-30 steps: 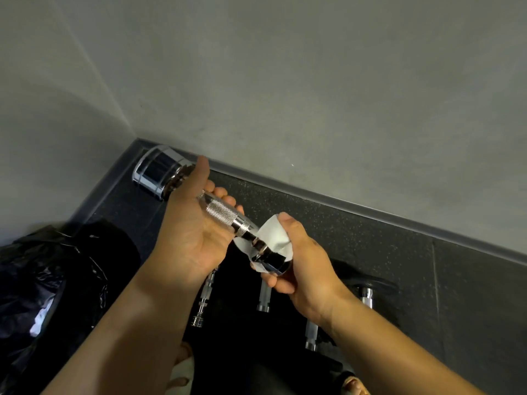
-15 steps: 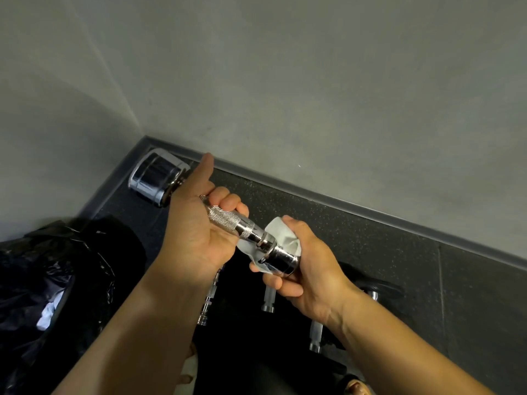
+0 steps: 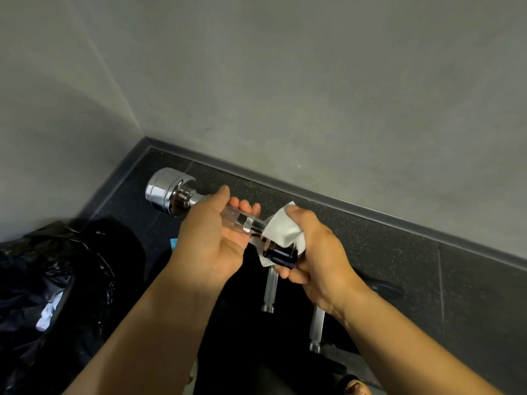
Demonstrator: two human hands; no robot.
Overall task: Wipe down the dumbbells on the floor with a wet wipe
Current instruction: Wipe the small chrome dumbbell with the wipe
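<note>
A chrome dumbbell is held up off the floor, its far head toward the wall corner. My left hand cradles its knurled handle from below, fingers curled round it and thumb raised. My right hand grips the near chrome head through a white wet wipe, which wraps over the top of that head. The dark underside of the near head shows between my fingers.
Two chrome bars lie on a dark mat under my hands. A black plastic bag with something white inside sits at the left. Dark speckled floor meets grey walls and a grey skirting. My toes show at the bottom.
The wipe has shifted from behind the near head to over its top as my right hand turned around it. My left fingers have loosened a little on the handle.
</note>
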